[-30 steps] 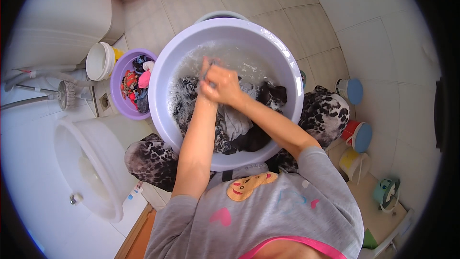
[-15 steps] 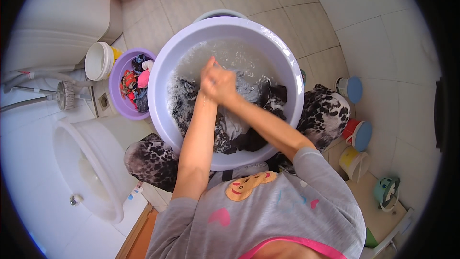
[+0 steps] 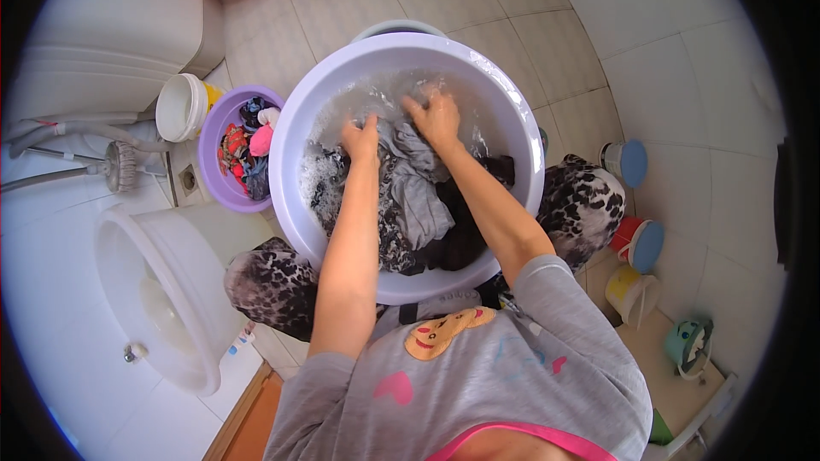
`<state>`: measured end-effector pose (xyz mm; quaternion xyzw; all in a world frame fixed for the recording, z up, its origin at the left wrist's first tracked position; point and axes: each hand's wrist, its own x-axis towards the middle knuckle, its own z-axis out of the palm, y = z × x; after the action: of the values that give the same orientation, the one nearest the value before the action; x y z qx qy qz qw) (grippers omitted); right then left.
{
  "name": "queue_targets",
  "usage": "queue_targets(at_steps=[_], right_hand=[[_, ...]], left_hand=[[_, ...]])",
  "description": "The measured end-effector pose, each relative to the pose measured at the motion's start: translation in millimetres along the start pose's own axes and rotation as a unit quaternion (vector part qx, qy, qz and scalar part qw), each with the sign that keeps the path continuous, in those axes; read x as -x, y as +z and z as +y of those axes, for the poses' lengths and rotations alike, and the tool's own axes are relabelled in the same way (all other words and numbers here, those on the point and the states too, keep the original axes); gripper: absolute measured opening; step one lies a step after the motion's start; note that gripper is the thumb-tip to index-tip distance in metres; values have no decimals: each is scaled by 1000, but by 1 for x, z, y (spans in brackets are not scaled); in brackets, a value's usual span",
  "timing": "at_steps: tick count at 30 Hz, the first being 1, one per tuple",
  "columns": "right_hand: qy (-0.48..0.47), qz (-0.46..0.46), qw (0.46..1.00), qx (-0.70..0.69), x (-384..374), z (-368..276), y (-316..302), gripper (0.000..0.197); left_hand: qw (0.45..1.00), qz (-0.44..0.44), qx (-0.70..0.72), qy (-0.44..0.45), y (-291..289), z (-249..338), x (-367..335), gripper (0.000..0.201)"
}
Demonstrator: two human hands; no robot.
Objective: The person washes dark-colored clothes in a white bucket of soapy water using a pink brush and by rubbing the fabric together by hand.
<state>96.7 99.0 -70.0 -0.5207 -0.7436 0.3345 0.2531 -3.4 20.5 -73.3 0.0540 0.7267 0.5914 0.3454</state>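
A soaked grey garment [image 3: 423,209] is spread among dark patterned clothing [image 3: 384,243] in the cloudy water of a lavender washtub [image 3: 286,162]. Its long axis is laid roughly from the far side toward the wearer, slanting rightward at the near end. Its far end is placed between the left hand [image 3: 362,137] and the right hand [image 3: 436,118], seemingly nearer the left thumb; most of it is extended below the fingers, toward the wearer. The right fingers are spread from the thumb, with nothing seen between; whether cloth is gripped by the left fingers cannot be told. Small lettering is borne by the grey waist fabric [image 3: 454,300] beside the tub's near rim; no brand is clearly shown.
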Motion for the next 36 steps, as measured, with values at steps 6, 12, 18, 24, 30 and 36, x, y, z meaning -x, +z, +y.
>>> queue_targets(at_steps=[6, 12, 18, 24, 30, 36], right_hand=[[-276, 4, 947, -167, 48, -79, -21, 23], [-260, 114, 949, -135, 13, -43, 0, 14], [-124, 91, 980, -128, 4, -30, -3, 15], [-192, 101, 970, -107, 10, -28, 11, 15], [-107, 126, 984, 61, 11, -17, 2, 17], [-142, -64, 984, 88, 0, 0, 3, 20]], left_hand=[[836, -278, 408, -239, -4, 4, -10, 35], [876, -314, 322, -173, 12, -17, -15, 37], [944, -85, 263, -183, 36, 11, 21, 32], [877, -223, 306, -296, 13, 6, 0, 34], [992, -35, 96, 67, -2, 11, 8, 50], [900, -13, -400, 171, -7, -18, -8, 54]])
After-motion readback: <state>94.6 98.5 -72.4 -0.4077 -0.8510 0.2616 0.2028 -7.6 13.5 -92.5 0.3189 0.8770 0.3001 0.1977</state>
